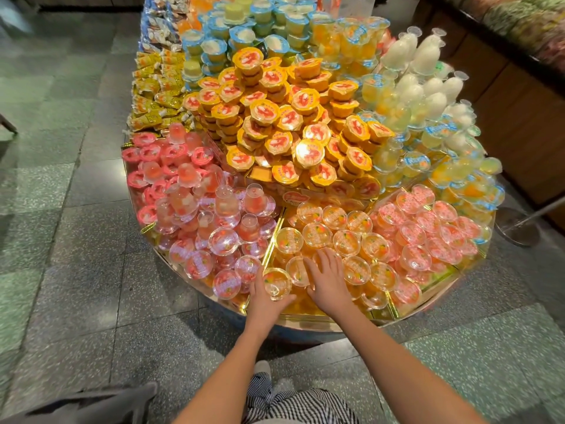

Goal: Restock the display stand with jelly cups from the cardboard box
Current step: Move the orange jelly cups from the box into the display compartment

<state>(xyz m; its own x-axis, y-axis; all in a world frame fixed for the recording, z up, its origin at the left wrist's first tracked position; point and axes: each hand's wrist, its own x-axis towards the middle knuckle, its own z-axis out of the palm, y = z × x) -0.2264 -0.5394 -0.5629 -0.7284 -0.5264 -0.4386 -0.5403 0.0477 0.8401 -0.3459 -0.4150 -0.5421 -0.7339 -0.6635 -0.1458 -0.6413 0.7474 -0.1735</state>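
Note:
The round display stand point(305, 324) is piled with jelly cups in sections. In the near middle section lie orange jelly cups point(347, 241) with clear lids. My left hand point(266, 298) grips one orange jelly cup point(276, 283) at the front edge of that section, fingers curled round its side. My right hand point(327, 278) rests flat on the orange cups beside it, fingers spread and straight. No cardboard box is in view.
Pink cups point(220, 237) fill the left section and peach-pink cups point(428, 231) the right. A tall heap of yellow-lidded cups point(284, 117) rises behind. A metal post base point(516, 229) stands on the floor at the right. My striped trousers and shoe point(263, 370) are below.

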